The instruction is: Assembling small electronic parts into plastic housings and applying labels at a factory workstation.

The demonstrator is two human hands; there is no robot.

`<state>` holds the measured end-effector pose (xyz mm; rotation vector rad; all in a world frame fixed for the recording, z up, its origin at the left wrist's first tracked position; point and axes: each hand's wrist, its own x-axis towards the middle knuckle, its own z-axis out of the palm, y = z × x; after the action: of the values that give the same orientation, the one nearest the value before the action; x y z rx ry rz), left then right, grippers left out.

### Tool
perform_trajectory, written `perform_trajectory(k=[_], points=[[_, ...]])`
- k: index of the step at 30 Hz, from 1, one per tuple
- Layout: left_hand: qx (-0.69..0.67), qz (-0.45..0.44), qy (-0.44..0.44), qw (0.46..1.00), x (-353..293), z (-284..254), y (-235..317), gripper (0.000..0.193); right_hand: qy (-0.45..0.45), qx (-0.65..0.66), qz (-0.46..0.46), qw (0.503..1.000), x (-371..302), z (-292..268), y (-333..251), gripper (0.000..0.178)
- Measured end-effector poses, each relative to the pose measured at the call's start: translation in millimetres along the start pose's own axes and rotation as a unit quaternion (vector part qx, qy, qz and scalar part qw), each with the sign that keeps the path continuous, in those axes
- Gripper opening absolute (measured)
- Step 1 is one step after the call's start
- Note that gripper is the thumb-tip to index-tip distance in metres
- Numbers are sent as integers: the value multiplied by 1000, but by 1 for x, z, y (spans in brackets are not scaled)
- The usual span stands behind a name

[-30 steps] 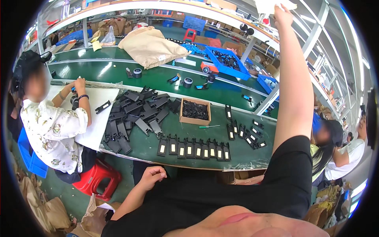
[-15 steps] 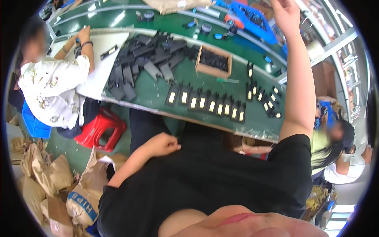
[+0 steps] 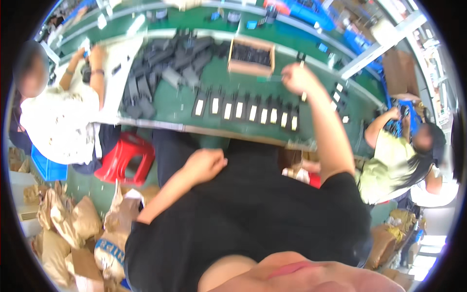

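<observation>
My right hand (image 3: 297, 79) is over the green table, just right of a small cardboard box (image 3: 249, 67) of black parts. Its fingers are curled and a little blurred, and what they hold, if anything, is hidden. My left hand (image 3: 209, 164) rests loosely closed at my lap, with nothing showing in it. Between me and the box, a row of flat black plastic pieces (image 3: 239, 110) with pale yellow labels lies along the near side. A few smaller labelled black pieces (image 3: 336, 96) lie right of my right forearm, which partly covers that area.
A large heap of black plastic housings (image 3: 168, 61) covers the table's left half. Co-workers sit at left and right. A red stool (image 3: 125, 158), blue bin (image 3: 49, 163) and brown sacks (image 3: 56, 243) stand on the floor at left. Blue trays (image 3: 309, 13) lie beyond the table.
My right hand has come down and left from the far upper right to beside the cardboard box. My left hand stays at my lap. The view has shifted slightly.
</observation>
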<state>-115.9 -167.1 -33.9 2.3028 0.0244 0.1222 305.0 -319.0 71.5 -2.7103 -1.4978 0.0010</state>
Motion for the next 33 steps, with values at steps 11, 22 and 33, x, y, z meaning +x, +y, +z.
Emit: perform_trajectory(k=[11, 22, 33], points=[[-91, 50, -29, 994, 12, -10, 27, 22, 150, 136, -107, 973, -19, 36, 0, 5], [-168, 85, 81, 979, 32, -15, 44, 19, 215, 764, -41, 607, -29, 28, 9, 27], [-3, 309, 287, 907, 90, 4, 13, 18, 267, 471, 47, 839, -21, 54, 41, 10]])
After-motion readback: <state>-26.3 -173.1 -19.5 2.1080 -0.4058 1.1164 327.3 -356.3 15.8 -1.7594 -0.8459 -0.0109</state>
